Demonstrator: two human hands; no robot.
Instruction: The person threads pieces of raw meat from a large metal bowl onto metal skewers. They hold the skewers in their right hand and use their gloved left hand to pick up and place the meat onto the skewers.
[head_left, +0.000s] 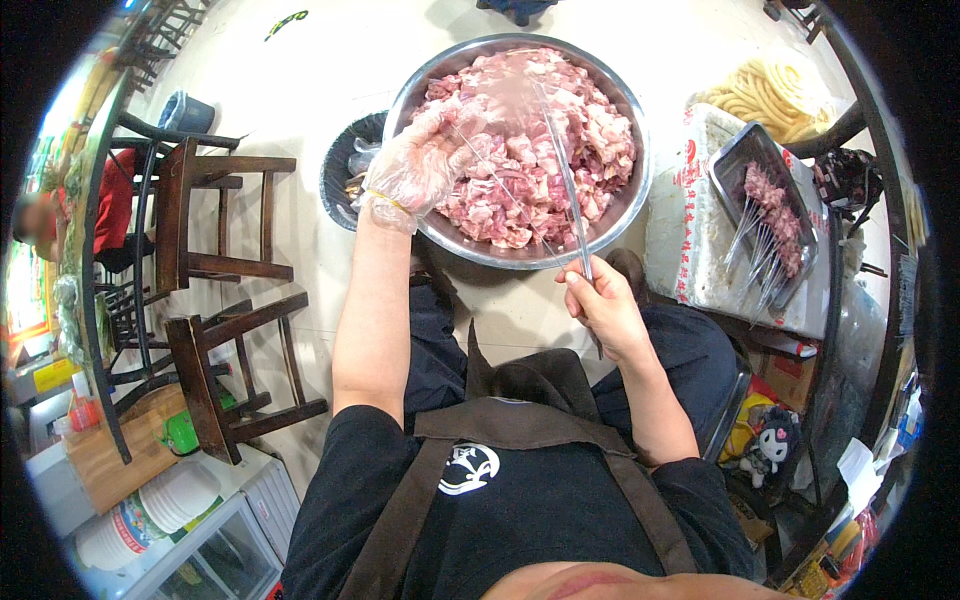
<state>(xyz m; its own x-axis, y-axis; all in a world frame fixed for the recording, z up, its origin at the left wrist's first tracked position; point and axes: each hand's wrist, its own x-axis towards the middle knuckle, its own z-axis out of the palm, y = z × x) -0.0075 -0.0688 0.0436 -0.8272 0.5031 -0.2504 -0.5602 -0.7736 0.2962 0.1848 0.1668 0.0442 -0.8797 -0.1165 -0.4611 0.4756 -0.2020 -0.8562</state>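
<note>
In front of me a wide stainless steel basin (517, 264) holds a heap of raw, pinkish meat pieces (517, 161). My left hand (420, 169) wears a clear plastic glove, with a yellow rubber band (386, 201) around the wrist. It is over the basin's left side, fingers at the meat; whether they grip a piece is unclear. My bare right hand (606, 304), by the near rim, holds a bundle of long metal skewers (566, 180) pointing away from me. One thin skewer (499, 180) angles from this hand to my left fingers.
Right, a metal tray (799, 296) with meat-loaded skewers (776, 217) lies on a white foam box (679, 225). A black-lined bin (337, 176) stands by the basin. Wooden stools (176, 217) are left, beyond them a person in red (112, 202). A coiled hose (765, 94) lies far right.
</note>
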